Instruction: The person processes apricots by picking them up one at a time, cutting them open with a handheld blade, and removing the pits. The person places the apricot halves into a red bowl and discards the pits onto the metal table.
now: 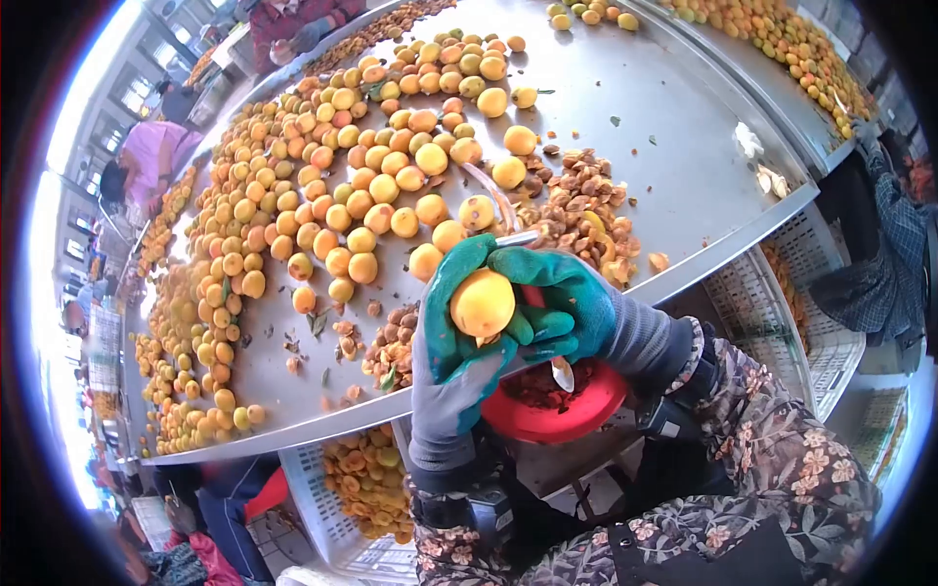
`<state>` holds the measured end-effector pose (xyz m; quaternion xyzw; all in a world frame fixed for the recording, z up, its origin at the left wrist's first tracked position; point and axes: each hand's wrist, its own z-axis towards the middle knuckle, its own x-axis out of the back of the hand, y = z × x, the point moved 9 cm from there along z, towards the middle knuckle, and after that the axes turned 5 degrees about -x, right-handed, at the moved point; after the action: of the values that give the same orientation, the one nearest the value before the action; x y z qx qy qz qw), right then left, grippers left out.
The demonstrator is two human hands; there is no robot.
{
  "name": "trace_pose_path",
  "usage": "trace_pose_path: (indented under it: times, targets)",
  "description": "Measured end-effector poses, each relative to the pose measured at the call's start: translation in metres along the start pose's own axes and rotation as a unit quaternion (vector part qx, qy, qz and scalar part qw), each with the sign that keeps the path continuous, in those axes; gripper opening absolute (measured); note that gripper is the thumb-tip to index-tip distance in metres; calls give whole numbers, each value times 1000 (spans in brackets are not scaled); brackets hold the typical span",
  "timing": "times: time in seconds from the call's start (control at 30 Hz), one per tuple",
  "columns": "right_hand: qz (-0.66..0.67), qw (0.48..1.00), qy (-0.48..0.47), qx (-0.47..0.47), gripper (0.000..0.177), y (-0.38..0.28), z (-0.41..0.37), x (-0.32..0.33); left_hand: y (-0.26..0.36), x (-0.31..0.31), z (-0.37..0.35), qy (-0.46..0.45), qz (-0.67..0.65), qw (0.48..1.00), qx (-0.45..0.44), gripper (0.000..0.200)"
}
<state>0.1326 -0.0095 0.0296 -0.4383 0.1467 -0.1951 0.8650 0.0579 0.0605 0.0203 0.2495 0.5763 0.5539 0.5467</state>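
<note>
My left hand [445, 342], in a green-coated grey glove, is closed around a yellow-orange apricot [483, 303] just over the table's near edge. Right beside it, my right hand [567, 298] in a matching glove has its fingers curled around a small tool. The tool's pale metal tip [563, 375] pokes out below the fingers, and a bit of its red handle shows between them. Beneath my hands is a red round container [557, 420] with dark scraps in it. A heap of brown apricot pits [576, 200] lies on the table beyond my right hand.
Whole apricots [332, 195] spread over the left of the metal table [674, 127]. Another pit pile [396, 347] sits near the edge. Below stands a white crate [362, 557] of split apricots [366, 479]; more crates [757, 308] are at right. Other people work around the tables.
</note>
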Motion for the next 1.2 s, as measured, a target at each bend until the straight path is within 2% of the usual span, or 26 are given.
trace_pose_path:
  times: [0.03,0.07,0.1,0.13,0.2,0.23,0.27,0.33,0.37,0.4,0.47,0.5,0.63,0.73,0.8,0.9,0.97,1.1,1.17,1.2]
  targets:
    - [-71,997,-9,5,27,-3,3,-2,13,-6,2,13,18,999,-42,60]
    - [-142,990,-19,13,31,-8,4,-4,10,0,3,20,19,999,-43,60]
    - [-23,959,-44,-280,40,30,-11,1,10,12,4,45,41,995,-77,59]
    - [-21,959,-50,-279,40,22,-4,-5,13,22,4,68,64,989,-112,57]
    - [95,914,165,-358,44,25,-3,20,15,33,1,95,84,986,-107,56]
    - [-52,967,148,-201,45,6,16,22,12,34,0,103,3,992,-72,55]
    - [-52,968,144,-201,45,3,12,25,8,33,-3,110,-79,990,-36,55]
    - [-251,946,10,-204,48,-11,11,9,8,33,-5,136,-69,988,-20,56]
    - [-296,939,-23,-173,43,-15,11,2,7,32,-7,134,-63,989,-18,56]
    - [-298,938,-23,-177,43,-12,8,1,5,30,-8,131,-59,990,-14,56]
    - [-295,947,-31,-124,45,-12,4,-4,2,27,-9,122,-49,991,-10,55]
    - [-300,951,6,-74,47,-21,3,-2,1,26,-9,118,-43,992,-9,55]
    - [-283,950,-33,-127,50,-20,4,-3,0,22,-7,103,-16,994,-7,54]
    - [-335,933,-36,-124,51,-19,2,1,-2,17,-7,92,16,996,-5,53]
    - [-319,944,-23,-76,51,-24,2,0,-5,15,-8,84,41,996,-3,51]
    - [-306,945,-30,-110,51,-19,2,-1,-8,16,-8,91,38,995,2,49]
    - [-309,943,-31,-119,51,-16,1,-1,-13,15,-9,88,-7,995,56,46]
    - [-310,937,-41,-154,47,-9,1,-5,-11,10,-13,81,17,996,43,43]
    - [-311,935,-42,-167,45,-9,2,-7,1,12,-13,99,97,990,4,42]
    - [-313,932,-42,-179,43,-8,2,-8,-3,17,-12,101,96,990,3,42]
